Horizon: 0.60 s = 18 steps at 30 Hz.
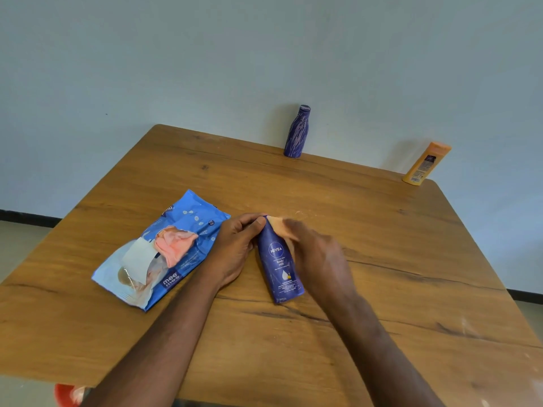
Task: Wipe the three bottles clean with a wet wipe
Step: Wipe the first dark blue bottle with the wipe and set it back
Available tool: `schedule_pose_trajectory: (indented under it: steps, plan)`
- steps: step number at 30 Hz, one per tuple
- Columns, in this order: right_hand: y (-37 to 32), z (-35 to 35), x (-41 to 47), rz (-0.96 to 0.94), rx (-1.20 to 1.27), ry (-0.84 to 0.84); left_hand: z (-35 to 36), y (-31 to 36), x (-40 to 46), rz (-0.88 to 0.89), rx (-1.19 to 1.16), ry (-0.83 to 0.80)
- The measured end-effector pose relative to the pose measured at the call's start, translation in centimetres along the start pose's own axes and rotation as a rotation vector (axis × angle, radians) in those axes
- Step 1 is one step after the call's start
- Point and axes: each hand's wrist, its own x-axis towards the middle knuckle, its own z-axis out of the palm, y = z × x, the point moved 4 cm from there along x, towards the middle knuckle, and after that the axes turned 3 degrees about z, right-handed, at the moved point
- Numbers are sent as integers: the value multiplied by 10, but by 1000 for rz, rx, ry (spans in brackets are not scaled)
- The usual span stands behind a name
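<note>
Right hand (317, 254) presses wipe (282, 227) on Nivea bottle (279, 259); pack (158, 251) beside.

The dark blue plastic lotion bottle (279, 259) bears white lettering. The far-edge purple bottle (297, 132) has pale streaks; the corner bottle (426, 163) is orange. The wipes pack (160, 251) is blue; the wood-grain surface (382, 245) brown.

Wooden worktop (382, 259), dark grain cracks. On it: blue wet-wipe pack (158, 254) at left, flap open, pink wipe sticking out; purple bottle (297, 132) upright at far edge; orange bottle (426, 163) at far right corner; blue Nivea bottle (280, 262) centre, base touching the wood.
</note>
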Motion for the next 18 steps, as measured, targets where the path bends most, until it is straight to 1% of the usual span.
schedule_pose_trajectory:
  steps: [2, 5, 8, 11, 13, 14, 16, 17, 18]
  plan:
    - [-6, 14, -7, -13, 98, -103, -2, 0, 1, 15, 9, 8]
    - [-11, 20, -13, -29, 161, -180, -3, 0, 3, 31, 47, 19]
    - [-10, 27, -26, -115, 162, -283, -4, 0, 4, 24, 83, 63]
    - [-8, 26, -44, -247, 151, -399, -4, 1, 2, 12, 113, 93]
    - [-4, 19, -52, -273, 214, -461, -4, 1, 3, 28, 147, 89]
    - [0, 14, -55, -237, 302, -498, -5, 0, 3, 34, 146, 85]
    - [11, 6, -55, -49, 566, -554, -4, -1, 3, 36, 112, 74]
    - [19, 1, -51, 86, 733, -533, -4, -1, 3, 34, 92, 66]
    - [26, -2, -46, 224, 914, -462, -4, -1, 3, 29, 72, 58]
